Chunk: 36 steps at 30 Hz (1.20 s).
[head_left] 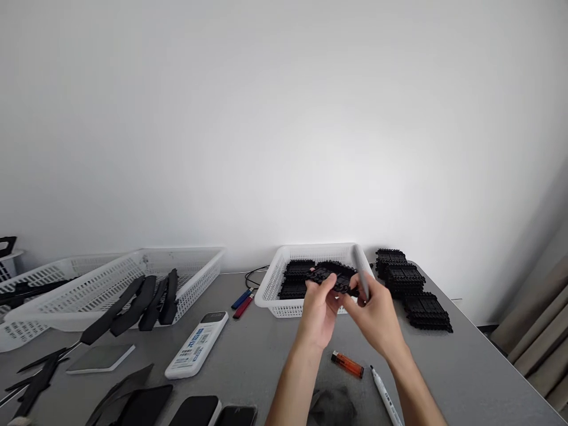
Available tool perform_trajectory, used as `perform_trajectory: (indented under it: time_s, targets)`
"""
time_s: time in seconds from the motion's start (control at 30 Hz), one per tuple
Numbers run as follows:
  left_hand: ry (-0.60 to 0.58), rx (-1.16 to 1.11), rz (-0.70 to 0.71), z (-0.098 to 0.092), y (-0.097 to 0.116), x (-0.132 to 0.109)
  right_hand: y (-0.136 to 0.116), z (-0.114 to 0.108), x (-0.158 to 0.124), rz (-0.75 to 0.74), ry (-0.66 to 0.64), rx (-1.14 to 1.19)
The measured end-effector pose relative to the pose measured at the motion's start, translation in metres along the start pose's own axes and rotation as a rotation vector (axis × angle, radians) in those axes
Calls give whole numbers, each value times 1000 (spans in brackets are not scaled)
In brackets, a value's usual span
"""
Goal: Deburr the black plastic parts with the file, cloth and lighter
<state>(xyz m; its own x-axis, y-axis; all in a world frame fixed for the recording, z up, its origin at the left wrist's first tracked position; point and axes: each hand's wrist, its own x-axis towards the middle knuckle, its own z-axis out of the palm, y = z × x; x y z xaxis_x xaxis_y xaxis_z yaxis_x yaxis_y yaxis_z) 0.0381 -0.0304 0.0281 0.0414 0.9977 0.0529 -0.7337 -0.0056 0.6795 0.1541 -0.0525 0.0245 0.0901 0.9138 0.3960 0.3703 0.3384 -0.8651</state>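
Observation:
My left hand (318,313) is closed on the near left edge of a black ridged plastic piece (329,277), held up over the front of a white basket (286,307). My right hand (375,310) grips a slim grey pen-like tool (360,269), which points up and away; its exact kind is unclear. The right fingertips also meet the right end of the black piece. Similar black pieces (298,272) lie in rows inside the basket, partly hidden behind my hands.
Stacks of black pieces (406,278) stand right of the basket. An orange lighter (347,364) and a white marker (385,395) lie nearer me. Leftward are a white label-covered device (197,345), blue (242,299) and red (243,306) lighters, and another white basket (202,284) with black strips.

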Motion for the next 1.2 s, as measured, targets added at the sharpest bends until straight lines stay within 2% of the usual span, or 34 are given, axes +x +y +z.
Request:
perform_trajectory:
  time_s: [0.13, 0.3, 0.4, 0.5, 0.57, 0.7, 0.8, 0.93, 1.1, 1.2]
  targets:
    - [87, 7, 88, -2, -9, 4, -7, -1, -7, -18, -103, -30]
    - [151, 93, 178, -15, -12, 8, 4, -27, -7, 50, -206, 145]
    - [179, 157, 205, -25, -8, 9, 29, -46, -11, 130, -210, 195]
    - [153, 222, 221, -30, -4, 8, 64, -60, -25, 225, -124, 133]
    - [106, 246, 230, -29, -2, 6, 89, -64, -38, 231, -62, 61]
    - [9, 237, 261, -23, -2, 2, 130, -63, -68, 215, -123, -272]
    - [-21, 225, 259, -22, -5, 0, 147, -56, -83, 270, -134, -471]
    - [-49, 240, 270, -25, -6, -1, 155, -47, -94, 314, -169, -573]
    - [-43, 193, 323, -23, 2, -5, 161, -45, -108, 259, -282, -626]
    - [-43, 136, 339, -18, 4, -7, 169, -44, -115, 236, -306, -684]
